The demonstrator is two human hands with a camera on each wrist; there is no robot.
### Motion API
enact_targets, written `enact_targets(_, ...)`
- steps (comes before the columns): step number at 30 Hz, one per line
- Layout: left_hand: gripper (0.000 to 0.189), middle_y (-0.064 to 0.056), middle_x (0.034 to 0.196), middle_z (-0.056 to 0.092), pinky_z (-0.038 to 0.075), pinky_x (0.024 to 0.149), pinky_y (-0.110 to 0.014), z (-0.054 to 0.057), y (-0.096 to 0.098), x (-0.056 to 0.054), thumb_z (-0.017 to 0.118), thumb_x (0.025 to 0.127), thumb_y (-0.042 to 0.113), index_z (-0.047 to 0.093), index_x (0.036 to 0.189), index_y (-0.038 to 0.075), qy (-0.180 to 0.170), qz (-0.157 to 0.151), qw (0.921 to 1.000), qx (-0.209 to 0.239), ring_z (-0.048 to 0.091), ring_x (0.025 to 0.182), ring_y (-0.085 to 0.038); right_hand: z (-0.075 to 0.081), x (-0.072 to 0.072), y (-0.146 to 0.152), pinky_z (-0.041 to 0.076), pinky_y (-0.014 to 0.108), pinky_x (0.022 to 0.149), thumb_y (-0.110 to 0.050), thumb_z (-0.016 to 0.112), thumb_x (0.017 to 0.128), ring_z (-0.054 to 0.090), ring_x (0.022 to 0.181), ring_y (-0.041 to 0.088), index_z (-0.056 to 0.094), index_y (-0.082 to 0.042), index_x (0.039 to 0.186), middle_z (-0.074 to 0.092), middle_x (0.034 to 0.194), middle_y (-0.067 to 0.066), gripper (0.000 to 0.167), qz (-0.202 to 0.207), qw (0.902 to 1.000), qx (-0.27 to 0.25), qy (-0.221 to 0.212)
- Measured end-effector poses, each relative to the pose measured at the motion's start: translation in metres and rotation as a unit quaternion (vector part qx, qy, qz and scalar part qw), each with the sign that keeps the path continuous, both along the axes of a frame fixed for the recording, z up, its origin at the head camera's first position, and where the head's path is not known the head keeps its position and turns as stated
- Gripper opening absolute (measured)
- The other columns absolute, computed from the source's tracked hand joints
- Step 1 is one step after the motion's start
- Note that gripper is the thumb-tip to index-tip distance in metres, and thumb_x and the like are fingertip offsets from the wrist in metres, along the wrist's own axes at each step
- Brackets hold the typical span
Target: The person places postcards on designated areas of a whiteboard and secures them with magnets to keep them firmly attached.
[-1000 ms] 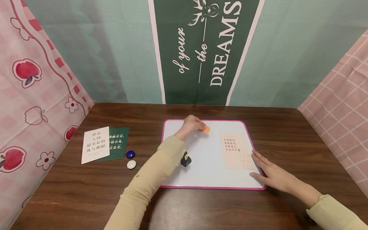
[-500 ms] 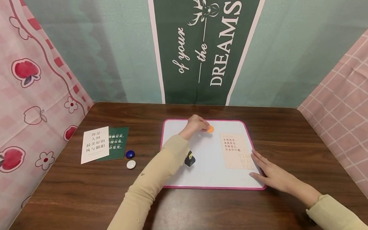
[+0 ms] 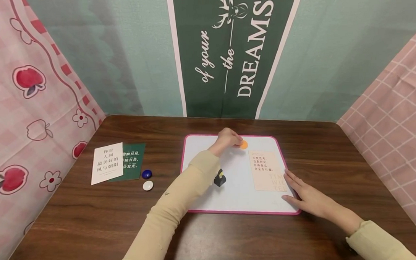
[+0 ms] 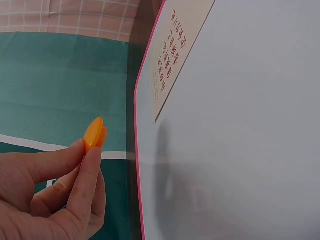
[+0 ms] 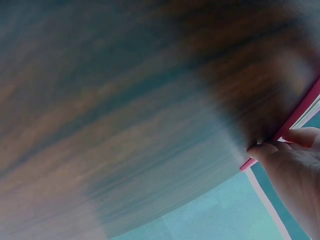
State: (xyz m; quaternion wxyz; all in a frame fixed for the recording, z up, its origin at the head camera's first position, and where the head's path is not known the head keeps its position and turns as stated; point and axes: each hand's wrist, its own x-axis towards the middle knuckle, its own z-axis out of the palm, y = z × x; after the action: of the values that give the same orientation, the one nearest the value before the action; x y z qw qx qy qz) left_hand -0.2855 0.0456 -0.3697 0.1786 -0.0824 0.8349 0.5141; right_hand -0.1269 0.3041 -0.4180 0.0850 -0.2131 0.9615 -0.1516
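Observation:
Between thumb and fingertips, my left hand (image 3: 227, 138) pinches an orange round magnet (image 3: 244, 144) above the far part of a pink-framed whiteboard (image 3: 227, 200). The left wrist view shows the magnet (image 4: 94, 135) held on edge, apart from the board surface. A cream card (image 3: 262, 170) with printed writing lies on the board's right side. My right hand (image 3: 308, 197) rests on the board's right edge beside this card, fingers extended. Seen from the right wrist, its fingertips touch the pink frame (image 5: 300, 110).
On the left of the brown table (image 3: 76, 215) lie a white card (image 3: 107, 164) and a green card (image 3: 135, 163), partly overlapping. Beside them are a dark blue magnet (image 3: 147, 174) and a white magnet (image 3: 148, 185). Cloth hangs behind and at both sides.
My left hand has moved to the right over the board with the orange magnet, closer to the cream card. My right hand has stayed in place.

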Motion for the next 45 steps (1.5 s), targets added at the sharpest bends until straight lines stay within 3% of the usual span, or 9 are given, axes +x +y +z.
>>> enact_targets(9, 0.009, -0.007, 0.080, 0.066, 0.051, 0.060, -0.019, -0.001, 0.012, -0.006, 0.074, 0.074, 0.006, 0.071, 0.082, 0.001, 0.005, 0.004, 0.9999, 0.007, 0.064, 0.065, -0.014, 0.001, 0.000, -0.001, 0.032, 0.057, 0.096, -0.050, 0.053, 0.086, 0.030, 0.127, 0.043, 0.028, 0.003, 0.140, 0.021, 0.147, 0.021, 0.080, -0.002, 1.0000, 0.000, -0.004)
enact_targets(18, 0.008, -0.006, 0.078, 0.066, 0.051, 0.062, -0.018, 0.000, 0.029, -0.005, 0.073, 0.076, 0.006, 0.071, 0.082, 0.001, 0.010, 0.003, 0.9996, 0.026, 0.064, 0.065, -0.012, -0.001, 0.000, 0.000, 0.032, 0.057, 0.096, -0.049, 0.053, 0.087, 0.029, 0.128, 0.043, 0.027, 0.003, 0.140, 0.021, 0.147, 0.020, 0.079, -0.001, 1.0000, -0.003, -0.007)
enact_targets(34, 0.004, -0.004, 0.072, 0.064, 0.051, 0.060, -0.019, -0.008, 0.049, -0.006, 0.074, 0.073, 0.002, 0.070, 0.076, 0.002, 0.001, 0.043, 0.9970, 0.064, 0.062, 0.059, -0.011, -0.001, 0.000, 0.000, 0.031, 0.058, 0.096, -0.049, 0.053, 0.086, 0.029, 0.128, 0.043, 0.027, 0.002, 0.140, 0.020, 0.148, 0.020, 0.079, -0.002, 0.9999, -0.005, -0.011)
enact_targets(41, 0.005, -0.004, 0.071, 0.064, 0.052, 0.060, -0.019, -0.009, 0.056, -0.003, 0.074, 0.072, 0.001, 0.070, 0.074, 0.002, 0.008, 0.063, 0.9957, 0.066, 0.060, 0.058, -0.011, 0.001, 0.000, 0.000, 0.032, 0.058, 0.096, -0.050, 0.053, 0.086, 0.029, 0.128, 0.043, 0.027, 0.002, 0.141, 0.020, 0.148, 0.020, 0.079, -0.006, 0.9999, -0.002, -0.014)
enact_targets(45, 0.004, -0.003, 0.071, 0.063, 0.051, 0.060, -0.018, -0.011, 0.058, 0.002, 0.073, 0.074, 0.001, 0.070, 0.076, 0.002, 0.024, 0.057, 0.9965, 0.056, 0.058, 0.057, -0.010, 0.001, 0.000, -0.001, 0.031, 0.058, 0.096, -0.051, 0.052, 0.086, 0.029, 0.128, 0.043, 0.026, 0.002, 0.141, 0.019, 0.148, 0.020, 0.080, -0.009, 0.9998, 0.000, -0.018)
